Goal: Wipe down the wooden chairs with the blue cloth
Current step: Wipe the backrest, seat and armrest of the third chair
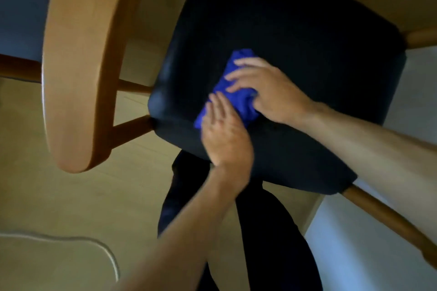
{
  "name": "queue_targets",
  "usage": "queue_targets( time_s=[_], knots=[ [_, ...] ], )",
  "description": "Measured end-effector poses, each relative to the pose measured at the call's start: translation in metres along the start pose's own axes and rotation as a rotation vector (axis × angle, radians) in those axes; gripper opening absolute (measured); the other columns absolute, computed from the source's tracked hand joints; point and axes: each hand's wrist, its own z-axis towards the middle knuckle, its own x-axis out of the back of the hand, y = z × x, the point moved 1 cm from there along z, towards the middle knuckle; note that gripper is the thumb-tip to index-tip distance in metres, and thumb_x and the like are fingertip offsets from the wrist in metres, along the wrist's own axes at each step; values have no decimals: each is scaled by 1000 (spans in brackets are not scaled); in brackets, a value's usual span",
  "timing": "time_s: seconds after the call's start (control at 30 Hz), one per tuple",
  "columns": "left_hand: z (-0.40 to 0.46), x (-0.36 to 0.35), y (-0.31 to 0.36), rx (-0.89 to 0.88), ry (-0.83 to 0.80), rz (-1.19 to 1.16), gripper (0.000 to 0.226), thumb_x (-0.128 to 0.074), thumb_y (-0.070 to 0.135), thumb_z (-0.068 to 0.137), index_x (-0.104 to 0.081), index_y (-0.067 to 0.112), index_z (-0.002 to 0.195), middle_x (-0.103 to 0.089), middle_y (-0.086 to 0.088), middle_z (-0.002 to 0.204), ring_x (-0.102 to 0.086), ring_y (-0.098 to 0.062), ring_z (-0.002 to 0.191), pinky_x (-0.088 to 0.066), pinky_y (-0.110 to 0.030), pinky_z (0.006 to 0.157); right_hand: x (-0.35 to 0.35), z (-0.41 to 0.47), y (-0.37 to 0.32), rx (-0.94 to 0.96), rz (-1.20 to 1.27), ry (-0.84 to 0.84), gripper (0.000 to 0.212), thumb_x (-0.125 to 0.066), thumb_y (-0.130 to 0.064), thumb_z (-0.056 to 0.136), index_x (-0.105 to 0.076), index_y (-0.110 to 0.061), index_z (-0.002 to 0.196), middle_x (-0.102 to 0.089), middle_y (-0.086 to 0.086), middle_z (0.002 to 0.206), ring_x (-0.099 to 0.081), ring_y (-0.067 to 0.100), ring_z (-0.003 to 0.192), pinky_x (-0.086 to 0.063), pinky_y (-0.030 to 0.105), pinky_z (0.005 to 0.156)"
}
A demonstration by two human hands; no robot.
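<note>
Currently, hands: left hand (224,134) and right hand (262,90) lie on the blue cloth (233,92), fingers mostly straight.
Cloth: bunched on the dark seat (295,38), near its front-left corner.
Progress: probably wiping the seat; wooden backrest (80,61) and legs likely remain.
Room: pale wood floor (59,196); a second chair (21,19) at far left.

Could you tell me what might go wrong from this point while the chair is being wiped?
Both hands, left and right, work the cloth on the dark seat only, so the wooden backrest may get missed. The cloth is bunched, so it likely cleans little per stroke.
</note>
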Motion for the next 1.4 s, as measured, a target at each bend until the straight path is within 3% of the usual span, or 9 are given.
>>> queue_targets(
  time_s=[0.17,0.33,0.53,0.7,0.83,0.97,1.17,1.3,1.4],
  knots=[
    [-41,-15,79,-247,-400,24,64,-29,13,100,8,-2,150,1,-19,161,-2,-27,150,-8,-33,121,28,-104,44,-331,-121,-24,56,-58,19,68,-73,-9,114,-64,6,130,-39,20,138,-25,25,116],
    [-12,33,22,-50,-202,-101,70,-47,7,88,-18,6,152,-29,-13,156,-31,-22,142,-28,-29,112,23,-30,0,-76,-60,50,55,-48,8,58,-73,1,106,-65,17,123,-49,37,129,-31,39,114],
    [16,54,-48,232,-167,-8,60,-67,14,85,-42,4,139,-57,-18,131,-58,-37,112,-48,-47,91,-25,74,-44,-20,-28,-62,37,-47,1,92,-69,-12,119,-60,8,130,-48,23,126,-28,25,107],
    [-19,18,6,18,-192,-26,62,-62,8,83,-44,8,143,-48,-8,146,-55,-25,124,-48,-39,91,-11,-22,11,-73,184,98,50,-47,23,65,-73,5,103,-63,20,125,-44,35,133,-21,23,115],
    [-66,-16,96,-318,-288,-14,53,-44,8,78,-61,4,128,-62,-12,130,-59,-17,121,-49,-24,96,18,-132,62,-296,102,125,57,-46,16,55,-76,0,101,-65,15,124,-44,32,134,-28,29,115],
    [-72,-31,128,-496,-405,27,57,-37,8,94,-27,3,150,-31,-13,156,-30,-21,144,-28,-28,114,25,-175,74,-592,5,208,64,-48,24,63,-75,-12,109,-62,2,132,-38,19,139,-23,19,115],
    [-3,32,44,-202,-87,-65,68,-65,-1,73,-50,8,138,-57,-11,136,-58,-25,121,-48,-34,94,28,-64,25,-252,117,349,52,-49,14,62,-76,-3,103,-65,13,124,-45,30,132,-21,15,112],
    [7,42,7,71,-173,49,60,-64,15,85,-42,11,141,-60,-10,130,-63,-32,106,-50,-44,85,2,23,-8,-138,178,97,44,-47,14,77,-76,-9,102,-59,4,134,-37,20,139,-21,19,113],
    [-11,19,21,122,-163,55,66,-57,16,89,-31,9,149,-45,-7,148,-56,-26,122,-46,-38,92,-3,11,8,-80,155,24,38,-47,9,79,-75,-5,101,-60,12,132,-41,25,136,-26,29,114]
  ],
)
